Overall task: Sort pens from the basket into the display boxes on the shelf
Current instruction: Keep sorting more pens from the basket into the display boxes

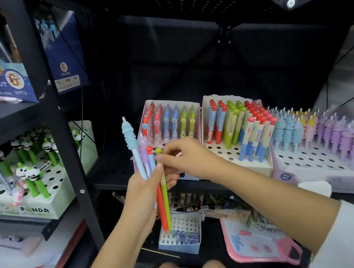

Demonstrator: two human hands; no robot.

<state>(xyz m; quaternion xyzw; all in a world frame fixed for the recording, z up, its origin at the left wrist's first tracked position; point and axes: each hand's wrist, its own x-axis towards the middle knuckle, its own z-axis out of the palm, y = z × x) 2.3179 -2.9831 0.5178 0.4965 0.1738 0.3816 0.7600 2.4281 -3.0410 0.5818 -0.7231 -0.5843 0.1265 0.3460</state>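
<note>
Left hand (144,194) gripping pens (151,169), right hand (187,156) pinching green pen (164,192)

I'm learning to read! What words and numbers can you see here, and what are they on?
"PANDA": front of the panda box.
"Lopee": barrels of the ball-top pens.
"36PCS" and a big "6": blue box, top left; its mirrored title is too unclear to read.
"6": dark blue box.
Its white label: too small to read.
</note>
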